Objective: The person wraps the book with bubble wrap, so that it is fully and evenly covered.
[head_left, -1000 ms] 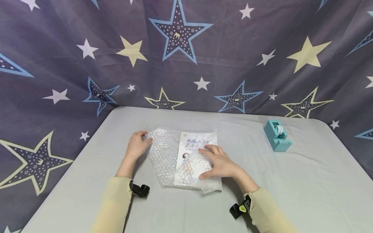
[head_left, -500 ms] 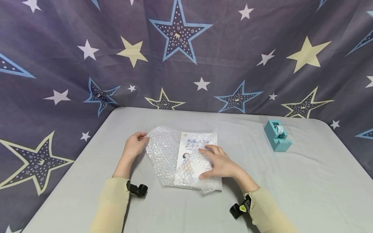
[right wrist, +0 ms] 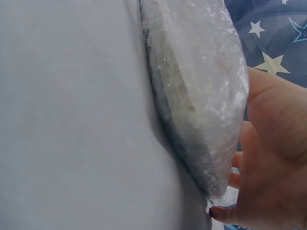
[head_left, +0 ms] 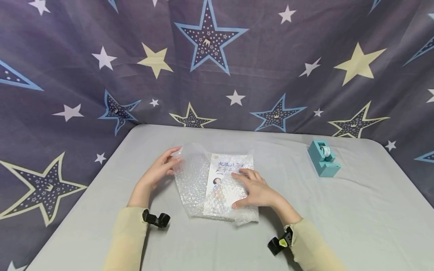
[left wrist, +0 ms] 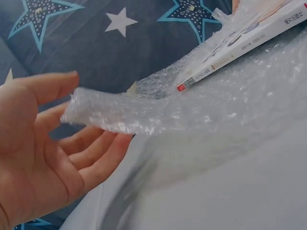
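1. Left hand: fingers loosely spread, wide gap to the thumb; the bubble wrap has its left flap lying over the fingers, edge lifted off the table. We can't tell whether the thumb presses on it.
2. Right hand: fingers spread wide, resting on the wrapped right part of the book, thumb toward the near side. We see no grip around it.
3. Book: flat, cover up, left of the right hand, with wrap beneath it and folded over its lower right. We read blue characters near the top and a dark-haired drawn figure below. Left wrist view shows us the spine, red block at its near end.
4. Wrap: sticks out past the book on the left; crumpled corner at the near right.
5. Wrists: a black camera on each, just by the cuffs of the pale yellow sleeves.
6. Teal tape dispenser: far right, well apart from both hands, white tape roll in it.
7. Under everything, we have the grey-covered table; behind, a dark star-print curtain.
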Demonstrator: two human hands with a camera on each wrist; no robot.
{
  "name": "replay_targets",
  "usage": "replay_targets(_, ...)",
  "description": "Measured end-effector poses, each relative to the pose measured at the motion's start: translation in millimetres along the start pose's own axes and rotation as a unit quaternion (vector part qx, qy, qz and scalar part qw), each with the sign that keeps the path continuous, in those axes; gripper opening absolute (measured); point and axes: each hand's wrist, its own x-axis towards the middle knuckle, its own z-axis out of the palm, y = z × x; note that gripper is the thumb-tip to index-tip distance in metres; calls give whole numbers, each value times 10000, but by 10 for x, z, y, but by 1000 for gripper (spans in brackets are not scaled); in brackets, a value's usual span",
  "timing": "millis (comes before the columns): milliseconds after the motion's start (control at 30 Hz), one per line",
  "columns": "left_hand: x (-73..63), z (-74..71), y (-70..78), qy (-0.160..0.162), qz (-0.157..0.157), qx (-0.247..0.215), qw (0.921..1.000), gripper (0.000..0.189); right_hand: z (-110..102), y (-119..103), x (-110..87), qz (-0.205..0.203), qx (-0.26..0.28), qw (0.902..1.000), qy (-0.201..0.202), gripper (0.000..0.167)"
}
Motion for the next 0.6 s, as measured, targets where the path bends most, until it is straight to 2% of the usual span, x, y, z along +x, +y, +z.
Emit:
replay_targets(67,0,9,-1,-222,47,-171,9996,56,0,2,-1,-15,-2,10000,9,95)
replay_targets(167,-2,24,0,-385,164,-411,9983,59,-1,3,-3,-27,0,10000,11,95)
replay_targets(433,10,100,8,-376,438,-1132,9919,74,0,-1,-5,-8,11,10000,-12,95)
replay_targets(600,9,160,16,-447,528,-1090,9916,69,5,-1,-8,-6,38,10000,-2,95)
